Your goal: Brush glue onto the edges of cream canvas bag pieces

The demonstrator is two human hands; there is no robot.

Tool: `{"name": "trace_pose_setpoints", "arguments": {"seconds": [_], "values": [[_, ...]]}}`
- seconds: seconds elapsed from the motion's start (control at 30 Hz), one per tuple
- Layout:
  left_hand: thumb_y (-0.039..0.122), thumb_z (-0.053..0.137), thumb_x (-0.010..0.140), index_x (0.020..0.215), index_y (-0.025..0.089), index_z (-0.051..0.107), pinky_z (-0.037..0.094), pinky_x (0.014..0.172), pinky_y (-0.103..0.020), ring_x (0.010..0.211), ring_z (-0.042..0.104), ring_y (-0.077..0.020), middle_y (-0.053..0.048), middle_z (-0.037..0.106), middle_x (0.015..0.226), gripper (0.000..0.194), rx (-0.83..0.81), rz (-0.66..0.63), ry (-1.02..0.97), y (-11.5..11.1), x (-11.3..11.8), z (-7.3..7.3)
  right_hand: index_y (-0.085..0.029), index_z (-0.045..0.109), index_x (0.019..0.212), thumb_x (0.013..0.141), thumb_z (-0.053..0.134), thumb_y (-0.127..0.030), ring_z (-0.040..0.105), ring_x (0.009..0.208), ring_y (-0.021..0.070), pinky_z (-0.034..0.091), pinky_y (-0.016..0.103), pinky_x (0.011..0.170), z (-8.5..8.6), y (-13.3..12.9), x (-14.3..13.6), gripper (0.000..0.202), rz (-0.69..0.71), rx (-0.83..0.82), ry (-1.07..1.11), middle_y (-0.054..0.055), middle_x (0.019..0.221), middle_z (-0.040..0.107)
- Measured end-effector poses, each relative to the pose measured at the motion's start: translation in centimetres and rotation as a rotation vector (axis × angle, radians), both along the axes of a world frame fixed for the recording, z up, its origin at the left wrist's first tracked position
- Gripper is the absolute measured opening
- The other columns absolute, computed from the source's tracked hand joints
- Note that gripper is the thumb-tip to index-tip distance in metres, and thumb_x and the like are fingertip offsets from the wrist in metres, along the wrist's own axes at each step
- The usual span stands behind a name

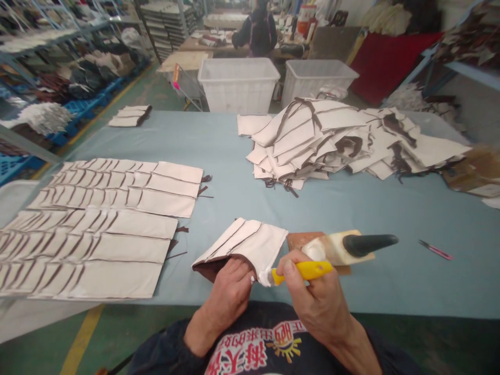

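A cream fabric piece (253, 237) with dark seams and a brown inner side lies near the table's front edge. My left hand (232, 284) is closed on its near edge, the fingers partly inside the brown opening. My right hand (318, 294) grips a yellow-handled brush (308, 270), whose white-coated tip touches the piece's right corner beside my left fingers. Just behind my right hand is a white tub (315, 250) on a brown board (304, 238), next to a dark cone-shaped object (367, 244).
Overlapping cream pieces (133, 245) lie in rows at left. A heap of similar pieces (312, 135) covers the back right. Small pink-handled snips (436, 249) lie at right. Beyond the table (195, 140) stand white bins (238, 83) and a person (261, 28).
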State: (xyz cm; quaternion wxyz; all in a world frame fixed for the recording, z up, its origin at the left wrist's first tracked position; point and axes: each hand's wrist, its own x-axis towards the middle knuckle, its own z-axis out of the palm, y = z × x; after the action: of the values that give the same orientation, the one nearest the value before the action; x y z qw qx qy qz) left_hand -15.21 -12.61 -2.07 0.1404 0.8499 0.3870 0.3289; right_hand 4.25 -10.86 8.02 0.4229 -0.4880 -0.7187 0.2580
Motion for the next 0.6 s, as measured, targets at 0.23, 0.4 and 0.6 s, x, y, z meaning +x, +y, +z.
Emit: {"name": "trace_pose_setpoints", "arguments": {"seconds": [0.23,0.4,0.6], "values": [[-0.002,0.041,0.092,0.087,0.020,0.056,0.049,0.075,-0.035,0.081,0.058,-0.0215,-0.008,0.068,0.085,0.028,0.037,0.052,-0.027,-0.1,-0.2,0.1,-0.021,0.065,0.079,0.105,0.049,-0.029,0.057,0.050,0.0131,0.046,0.023,0.048,-1.4,-0.3,0.9,0.032,-0.105,-0.042,0.198,-0.001,0.061,0.061],[-0.002,0.041,0.093,0.087,0.021,0.054,0.043,0.070,-0.033,0.077,0.054,-0.0206,-0.007,0.065,0.082,0.027,0.049,0.079,-0.054,-0.2,-0.3,0.0,-0.021,0.068,0.078,0.105,0.053,-0.038,0.050,0.046,0.0132,0.041,0.024,0.043,-3.1,-1.1,1.2,0.035,-0.083,-0.125,0.270,-0.002,0.054,0.053],[-0.003,0.043,0.092,0.086,0.021,0.052,0.039,0.066,-0.032,0.072,0.050,-0.0192,-0.005,0.061,0.077,0.027,0.051,0.084,-0.098,-0.3,-0.3,0.0,-0.020,0.068,0.080,0.107,0.053,-0.039,0.041,0.038,0.0091,0.031,0.020,0.037,-4.0,-1.2,1.2,0.036,-0.099,-0.218,0.440,-0.006,0.050,0.047]]}}
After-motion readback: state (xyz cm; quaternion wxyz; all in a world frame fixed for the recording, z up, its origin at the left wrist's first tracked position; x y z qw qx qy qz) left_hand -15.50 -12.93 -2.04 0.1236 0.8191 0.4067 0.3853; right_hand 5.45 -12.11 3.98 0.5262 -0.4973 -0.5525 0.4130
